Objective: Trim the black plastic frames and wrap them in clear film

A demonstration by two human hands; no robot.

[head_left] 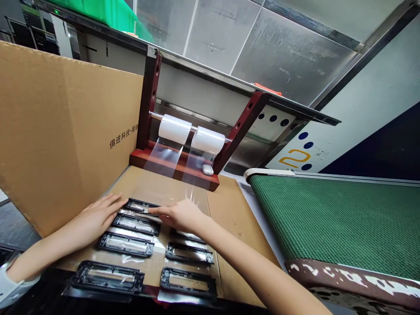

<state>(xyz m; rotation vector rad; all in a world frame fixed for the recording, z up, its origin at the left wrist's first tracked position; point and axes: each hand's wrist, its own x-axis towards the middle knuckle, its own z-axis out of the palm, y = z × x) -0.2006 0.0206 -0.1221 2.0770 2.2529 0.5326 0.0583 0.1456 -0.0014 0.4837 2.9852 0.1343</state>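
Rectangular black plastic frames, each with a long window, lie in two columns on clear film over cardboard. My left hand [96, 218] rests flat with its fingers stretched out, their tips at the left end of the farthest frame [138, 204] in the left column. My right hand [183, 214] reaches in from the right; its index finger is extended onto that same frame and the other fingers are partly curled. Below it are another black frame [134, 224] and one more [126, 243]. My right hand partly covers a right-column frame [190, 236].
Two rolls of clear film [175, 129] hang on a rod in a dark red stand [173, 168], a small white object [208, 169] on its base. A tall cardboard panel [68, 131] stands at left. A green conveyor belt [344, 218] runs at right; a green bin [108, 13] sits above.
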